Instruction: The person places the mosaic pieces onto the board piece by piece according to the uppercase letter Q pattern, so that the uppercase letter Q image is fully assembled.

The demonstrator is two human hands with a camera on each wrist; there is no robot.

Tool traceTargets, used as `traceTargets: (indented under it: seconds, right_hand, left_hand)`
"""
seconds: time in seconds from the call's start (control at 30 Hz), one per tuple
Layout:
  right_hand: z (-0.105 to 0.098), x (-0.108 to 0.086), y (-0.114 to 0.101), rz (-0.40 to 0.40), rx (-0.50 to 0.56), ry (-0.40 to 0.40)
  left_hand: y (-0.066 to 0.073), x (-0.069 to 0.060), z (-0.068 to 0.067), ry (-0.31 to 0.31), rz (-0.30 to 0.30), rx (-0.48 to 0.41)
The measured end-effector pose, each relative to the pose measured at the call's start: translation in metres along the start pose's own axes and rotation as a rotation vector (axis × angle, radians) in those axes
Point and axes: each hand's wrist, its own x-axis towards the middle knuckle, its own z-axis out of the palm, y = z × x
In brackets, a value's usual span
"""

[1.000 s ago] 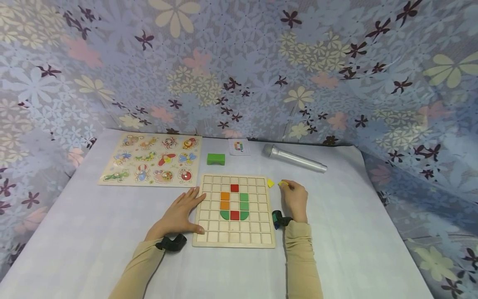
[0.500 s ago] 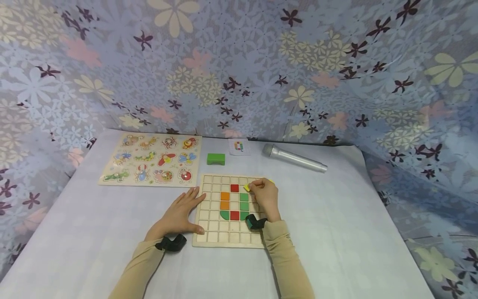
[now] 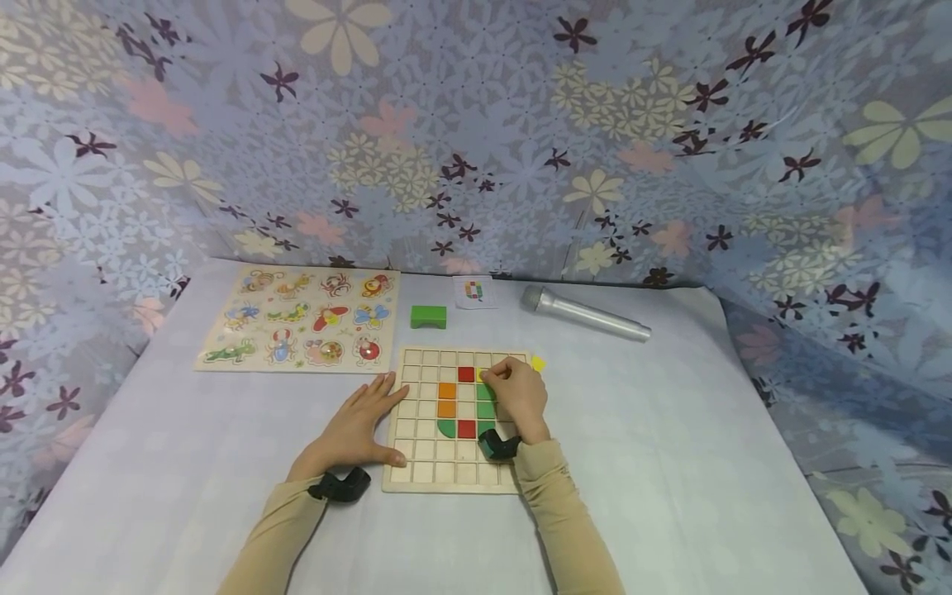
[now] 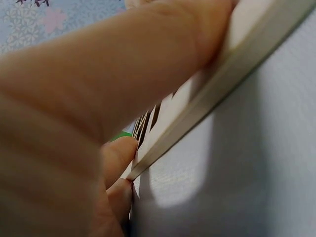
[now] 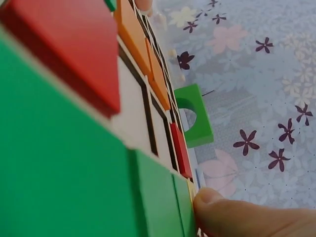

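A wooden grid board point(image 3: 424, 471) lies flat on the table. Red point(image 3: 466, 429), orange point(image 3: 447, 391) and green pieces point(image 3: 486, 410) fill some of its cells. My left hand point(image 3: 355, 430) rests along the board's left edge, thumb and fingers spread; the left wrist view shows the thumb point(image 4: 197, 29) on the rim. With curled fingers my right hand point(image 3: 521, 395) pinches a small yellow piece point(image 3: 481, 375) at the cell right of the upper red piece point(image 3: 466, 374). In the right wrist view a fingertip point(image 5: 210, 197) covers most of that yellow piece.
Another yellow piece point(image 3: 539, 364) lies beside the board's upper right corner. Behind the board are a green arch block point(image 3: 428, 317), a pattern card point(image 3: 475, 292) and a silver microphone point(image 3: 587, 314). An insect picture puzzle point(image 3: 297, 322) lies at the back left.
My right hand has carried one yellow piece from the table right of the board leftward to the cell beside the upper red piece. The left hand has stayed on the board's edge.
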Motion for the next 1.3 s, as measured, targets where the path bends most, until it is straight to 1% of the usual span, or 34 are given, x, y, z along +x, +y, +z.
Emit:
traceTargets:
  seconds: [0.1,0.17,0.23,0.37,0.47,0.57,0.7,0.77,0.8,1.03,1.23,1.3]
  right_hand:
    - [-0.007,0.003,0.003,-0.009,0.071,-0.022]
    - [-0.016,0.006,0.007,0.006,0.143,-0.025]
    - [-0.027,0.01,0.014,0.024,0.189,-0.013]
    - [-0.042,0.016,0.037,0.121,0.207,0.022]
    - [-0.045,0.018,0.051,0.165,0.242,0.031]
    - [-0.044,0.018,0.056,0.138,0.259,0.038]
    - [-0.04,0.018,0.054,0.074,0.2,0.083]
    - [-0.039,0.017,0.053,0.058,0.171,0.086]
    - [-0.04,0.017,0.053,0.051,0.163,0.08]
    - [-0.042,0.016,0.052,0.02,0.114,-0.033]
    - [-0.039,0.015,0.05,-0.012,0.103,-0.045]
    - [-0.041,0.015,0.05,-0.022,0.103,-0.071]
  left_hand:
    - [0.001,0.001,0.001,-0.005,-0.007,-0.004]
    - [0.001,0.002,0.001,-0.009,-0.011,-0.004]
    - [0.002,0.002,0.001,-0.009,-0.011,-0.003]
    - [0.002,0.002,0.001,-0.012,-0.019,-0.007]
    - [0.002,0.001,0.001,-0.008,-0.02,-0.003]
    - [0.001,0.0,0.002,0.001,-0.017,-0.001]
    - [0.0,0.0,0.003,0.005,-0.015,-0.01]
    - [0.0,0.0,0.003,0.006,-0.016,-0.011]
    - [0.0,0.0,0.004,0.007,-0.015,-0.01]
    - [0.0,-0.001,0.005,0.008,0.001,-0.007]
    - [-0.001,0.0,0.005,0.01,0.003,-0.002]
    - [-0.001,0.0,0.005,0.012,0.005,0.0]
